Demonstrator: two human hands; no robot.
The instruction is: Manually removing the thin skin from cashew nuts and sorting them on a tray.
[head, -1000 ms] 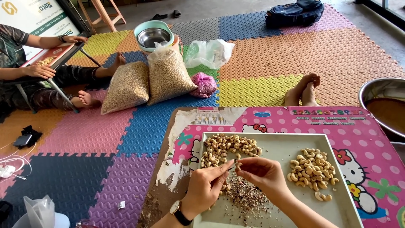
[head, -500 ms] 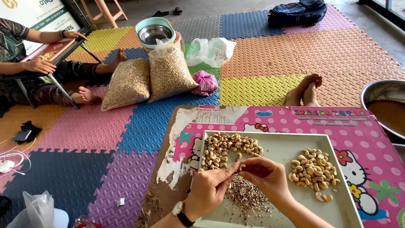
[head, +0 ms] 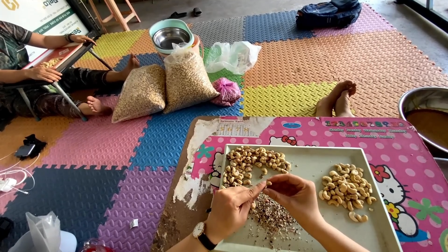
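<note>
Pinching one nut (head: 268, 183) between both hands' fingers, left hand (head: 232, 211) and right hand (head: 294, 196), I should peel over the husk pile (head: 270, 217).

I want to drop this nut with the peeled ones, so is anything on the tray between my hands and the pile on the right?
Nothing visible. Both hands, left hand and right hand, pinch one cashew; bare tray lies between them and the peeled cashew pile.
</note>
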